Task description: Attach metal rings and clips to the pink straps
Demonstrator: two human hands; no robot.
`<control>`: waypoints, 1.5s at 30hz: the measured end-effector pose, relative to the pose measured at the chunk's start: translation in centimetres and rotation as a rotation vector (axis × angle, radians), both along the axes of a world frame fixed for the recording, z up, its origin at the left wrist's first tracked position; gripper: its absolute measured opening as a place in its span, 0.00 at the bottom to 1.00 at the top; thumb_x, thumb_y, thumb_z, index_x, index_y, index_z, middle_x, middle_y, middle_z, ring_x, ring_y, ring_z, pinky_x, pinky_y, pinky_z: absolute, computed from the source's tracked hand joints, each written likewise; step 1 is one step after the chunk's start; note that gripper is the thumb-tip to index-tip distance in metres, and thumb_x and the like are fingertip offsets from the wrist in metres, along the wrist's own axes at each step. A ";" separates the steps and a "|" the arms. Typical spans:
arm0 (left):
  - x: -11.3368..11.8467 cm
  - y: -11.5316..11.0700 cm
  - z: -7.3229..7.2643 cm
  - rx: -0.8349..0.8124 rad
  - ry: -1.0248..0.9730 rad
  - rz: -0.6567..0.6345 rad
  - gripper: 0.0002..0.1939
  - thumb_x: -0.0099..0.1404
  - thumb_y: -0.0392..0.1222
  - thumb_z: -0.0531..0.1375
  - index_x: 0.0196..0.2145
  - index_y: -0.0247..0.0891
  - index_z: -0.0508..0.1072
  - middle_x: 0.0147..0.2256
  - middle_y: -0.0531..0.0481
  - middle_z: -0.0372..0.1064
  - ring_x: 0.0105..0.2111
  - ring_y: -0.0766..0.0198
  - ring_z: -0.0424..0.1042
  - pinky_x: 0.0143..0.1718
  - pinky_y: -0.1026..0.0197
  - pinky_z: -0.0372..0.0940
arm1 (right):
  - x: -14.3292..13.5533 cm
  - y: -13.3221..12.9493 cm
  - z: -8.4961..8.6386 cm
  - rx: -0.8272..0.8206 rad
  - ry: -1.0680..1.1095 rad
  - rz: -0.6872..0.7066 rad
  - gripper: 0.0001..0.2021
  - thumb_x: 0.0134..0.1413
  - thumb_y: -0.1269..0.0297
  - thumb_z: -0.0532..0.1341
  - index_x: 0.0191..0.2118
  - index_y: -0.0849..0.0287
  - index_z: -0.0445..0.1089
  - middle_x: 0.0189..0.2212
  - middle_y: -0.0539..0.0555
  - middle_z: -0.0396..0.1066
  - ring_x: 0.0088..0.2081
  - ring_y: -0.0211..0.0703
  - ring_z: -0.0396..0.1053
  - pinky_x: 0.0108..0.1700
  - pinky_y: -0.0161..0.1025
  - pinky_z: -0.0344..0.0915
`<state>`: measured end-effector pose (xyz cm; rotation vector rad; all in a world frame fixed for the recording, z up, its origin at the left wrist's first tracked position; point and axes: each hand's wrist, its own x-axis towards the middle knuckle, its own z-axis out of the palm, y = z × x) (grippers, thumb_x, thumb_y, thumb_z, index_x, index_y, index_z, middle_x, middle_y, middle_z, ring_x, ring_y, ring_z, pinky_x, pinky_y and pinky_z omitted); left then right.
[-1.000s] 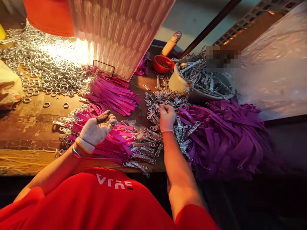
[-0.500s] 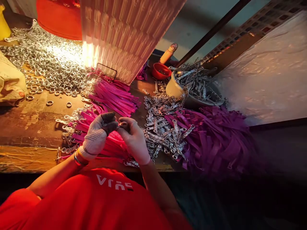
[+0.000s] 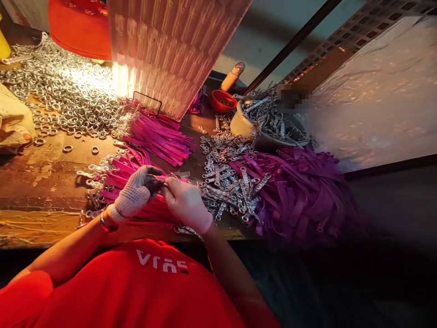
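Note:
My left hand [image 3: 136,189], in a white dotted glove with dark fingertips, is closed in a pinch. My right hand [image 3: 186,200], in a plain pale glove, meets it fingertip to fingertip, also closed. Whatever lies between the fingers is too small and covered to make out. Beneath both hands spreads a bundle of bright pink straps [image 3: 118,177] with metal ends pointing left. Just behind them is a second pink strap bundle [image 3: 160,136]. Small braided metal pieces with ring ends [image 3: 225,177] lie heaped to the right of my right hand.
A large pile of metal rings [image 3: 78,98] covers the back left under bright light. A ribbed translucent panel [image 3: 170,50] stands at the back. Beyond the metal heap are a red bowl [image 3: 222,102], a pale bucket [image 3: 241,123] of metal pieces and purple straps [image 3: 300,196].
My right hand has rolled over so its back faces up, its fingers now folded in against the left fingertips. The whole view has shifted slightly.

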<state>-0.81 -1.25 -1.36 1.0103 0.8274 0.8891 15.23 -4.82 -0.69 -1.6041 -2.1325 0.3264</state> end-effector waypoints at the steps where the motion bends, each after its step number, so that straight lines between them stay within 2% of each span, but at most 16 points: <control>1: -0.1 0.6 0.1 -0.034 -0.009 0.015 0.16 0.59 0.42 0.66 0.42 0.36 0.67 0.21 0.59 0.62 0.16 0.74 0.56 0.16 0.70 0.52 | -0.3 -0.4 0.0 -0.045 -0.077 0.013 0.13 0.65 0.64 0.54 0.34 0.58 0.74 0.27 0.54 0.74 0.30 0.41 0.70 0.35 0.36 0.61; 3: -0.4 2.2 0.8 -0.065 -0.068 0.082 0.15 0.57 0.40 0.65 0.40 0.37 0.67 0.22 0.59 0.62 0.15 0.75 0.55 0.15 0.71 0.49 | -0.9 -1.6 -0.2 -0.133 -0.179 0.109 0.15 0.63 0.62 0.57 0.25 0.57 0.71 0.20 0.50 0.71 0.24 0.38 0.66 0.30 0.36 0.56; 6: -0.6 4.5 2.6 0.015 -0.145 0.172 0.14 0.56 0.38 0.65 0.39 0.36 0.68 0.24 0.57 0.65 0.16 0.76 0.56 0.15 0.72 0.48 | -1.0 -3.0 -0.4 -0.184 -0.081 0.240 0.15 0.64 0.59 0.56 0.27 0.56 0.71 0.23 0.49 0.74 0.26 0.39 0.69 0.31 0.35 0.58; 8: -0.2 5.3 3.6 0.079 -0.090 0.116 0.14 0.56 0.38 0.66 0.39 0.36 0.68 0.24 0.56 0.67 0.16 0.75 0.57 0.16 0.71 0.49 | -0.2 -2.7 0.0 -0.103 0.095 0.109 0.14 0.68 0.61 0.52 0.37 0.56 0.74 0.33 0.52 0.78 0.35 0.41 0.74 0.39 0.35 0.63; 11: 1.0 4.9 3.9 0.098 0.033 0.001 0.18 0.54 0.41 0.70 0.38 0.35 0.68 0.23 0.55 0.69 0.14 0.74 0.57 0.15 0.69 0.50 | 1.8 -0.7 1.0 0.036 0.264 -0.121 0.15 0.68 0.61 0.52 0.54 0.57 0.69 0.48 0.58 0.76 0.48 0.46 0.73 0.50 0.40 0.65; 13: 1.8 4.2 3.5 0.088 0.059 -0.053 0.18 0.56 0.44 0.70 0.39 0.36 0.67 0.21 0.56 0.67 0.14 0.73 0.57 0.15 0.69 0.51 | 2.5 0.7 1.3 0.054 0.285 -0.138 0.16 0.67 0.61 0.53 0.57 0.59 0.66 0.50 0.60 0.75 0.50 0.47 0.72 0.51 0.41 0.65; 16: 2.4 3.6 2.5 0.061 0.057 -0.112 0.17 0.59 0.46 0.68 0.40 0.36 0.67 0.18 0.58 0.62 0.15 0.72 0.56 0.15 0.69 0.50 | 2.4 1.9 0.5 0.034 0.231 -0.084 0.13 0.68 0.64 0.51 0.51 0.60 0.69 0.43 0.58 0.77 0.43 0.45 0.74 0.44 0.38 0.65; 19: 2.1 3.5 2.0 0.027 0.083 -0.179 0.16 0.62 0.44 0.65 0.43 0.37 0.67 0.19 0.58 0.61 0.16 0.72 0.56 0.15 0.70 0.50 | 1.9 2.0 -0.7 0.077 0.007 -0.109 0.12 0.68 0.64 0.51 0.41 0.60 0.71 0.33 0.56 0.76 0.34 0.44 0.72 0.35 0.37 0.59; 22: 1.6 3.4 1.9 -0.032 0.085 -0.281 0.13 0.64 0.43 0.62 0.45 0.38 0.67 0.21 0.57 0.61 0.17 0.72 0.57 0.15 0.70 0.51 | 1.8 1.6 -1.5 0.174 -0.182 -0.126 0.15 0.66 0.62 0.52 0.30 0.59 0.69 0.23 0.54 0.72 0.25 0.41 0.66 0.29 0.39 0.49; 25: 1.5 3.4 2.4 -0.138 0.080 -0.271 0.11 0.64 0.42 0.63 0.40 0.38 0.66 0.20 0.59 0.57 0.15 0.75 0.52 0.15 0.72 0.48 | 1.8 1.2 -1.9 0.261 -0.207 -0.095 0.18 0.66 0.61 0.52 0.24 0.57 0.66 0.18 0.51 0.68 0.20 0.38 0.60 0.27 0.40 0.43; 28: 1.9 3.5 3.0 -0.176 0.106 -0.259 0.11 0.63 0.42 0.63 0.37 0.38 0.64 0.19 0.61 0.55 0.14 0.76 0.49 0.14 0.72 0.47 | 1.5 0.7 -2.2 0.269 -0.122 -0.132 0.19 0.69 0.60 0.50 0.27 0.58 0.67 0.21 0.52 0.70 0.23 0.38 0.64 0.29 0.39 0.47; 31: 2.8 3.8 3.1 -0.129 0.120 -0.258 0.10 0.63 0.42 0.62 0.38 0.39 0.64 0.19 0.61 0.55 0.14 0.74 0.50 0.14 0.71 0.48 | 1.8 0.5 -1.9 0.155 -0.029 -0.205 0.19 0.71 0.60 0.49 0.29 0.59 0.68 0.22 0.53 0.71 0.24 0.38 0.67 0.30 0.38 0.49; 36: 4.8 4.2 2.9 -0.045 0.181 -0.297 0.07 0.64 0.41 0.60 0.36 0.40 0.64 0.19 0.60 0.56 0.14 0.73 0.52 0.13 0.71 0.49 | 3.4 0.4 -0.9 0.159 -0.134 -0.219 0.19 0.69 0.59 0.51 0.26 0.58 0.68 0.20 0.53 0.70 0.23 0.38 0.63 0.29 0.39 0.46; 39: 5.9 4.9 3.5 0.013 0.227 -0.309 0.06 0.66 0.42 0.59 0.37 0.40 0.65 0.18 0.59 0.56 0.14 0.73 0.53 0.13 0.71 0.50 | 4.2 0.6 -1.1 0.147 0.039 -0.242 0.19 0.70 0.61 0.48 0.30 0.58 0.69 0.22 0.53 0.71 0.25 0.39 0.64 0.30 0.38 0.51; 42: 6.5 6.0 4.1 0.061 0.244 -0.392 0.05 0.66 0.42 0.58 0.38 0.39 0.64 0.17 0.59 0.57 0.14 0.72 0.54 0.13 0.71 0.51 | 5.2 1.2 -1.2 0.033 0.200 -0.232 0.18 0.70 0.62 0.47 0.33 0.57 0.70 0.24 0.51 0.71 0.26 0.38 0.65 0.31 0.35 0.54; 45: 6.7 6.8 4.2 0.120 0.318 -0.531 0.06 0.65 0.41 0.58 0.38 0.39 0.65 0.19 0.58 0.60 0.15 0.72 0.56 0.14 0.70 0.53 | 6.6 2.0 -0.6 -0.002 0.108 -0.179 0.14 0.67 0.62 0.52 0.32 0.58 0.71 0.25 0.51 0.72 0.26 0.38 0.65 0.30 0.36 0.51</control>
